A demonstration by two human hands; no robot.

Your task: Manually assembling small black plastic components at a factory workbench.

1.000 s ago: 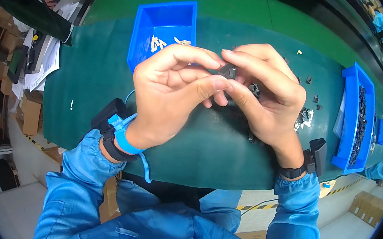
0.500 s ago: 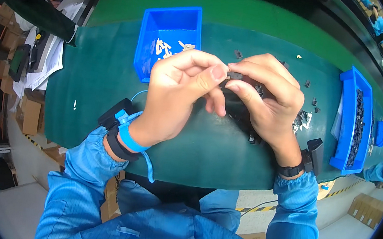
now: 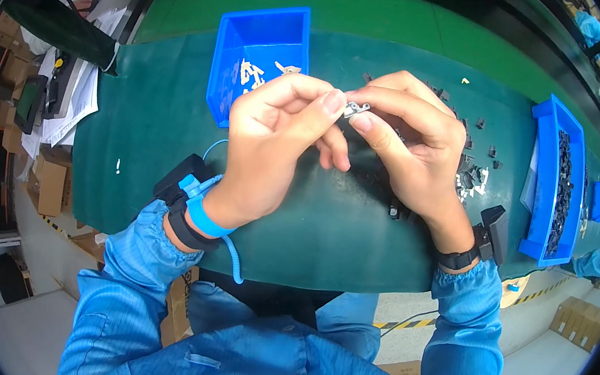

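Note:
Above the green mat, both my hands pinch one small metal-and-black part (image 3: 355, 109) between their fingertips. My left hand (image 3: 282, 129) grips its left end with thumb and forefinger, the other fingers loosely curled. On the other end, my right hand (image 3: 414, 141) has its thumb below and forefinger above. A silvery, bracket-like face of the part shows between the thumbs; the fingers hide the rest. Behind my left hand stands a blue bin (image 3: 262, 48) holding several thin white pieces (image 3: 251, 73). Loose black parts (image 3: 469, 176) lie on the mat around my right hand, partly hidden by it.
A long blue bin (image 3: 546, 180) full of small black parts stands at the right, a smaller blue bin (image 3: 599, 200) beyond it. A coiled blue cord (image 3: 234, 260) hangs from my left wristband. At the far left, another person's dark sleeve (image 3: 65, 27) reaches over papers (image 3: 81, 112).
The part in my fingers has turned, so a silvery face shows where a dark one did. Both hands have shifted slightly to the left and stay together.

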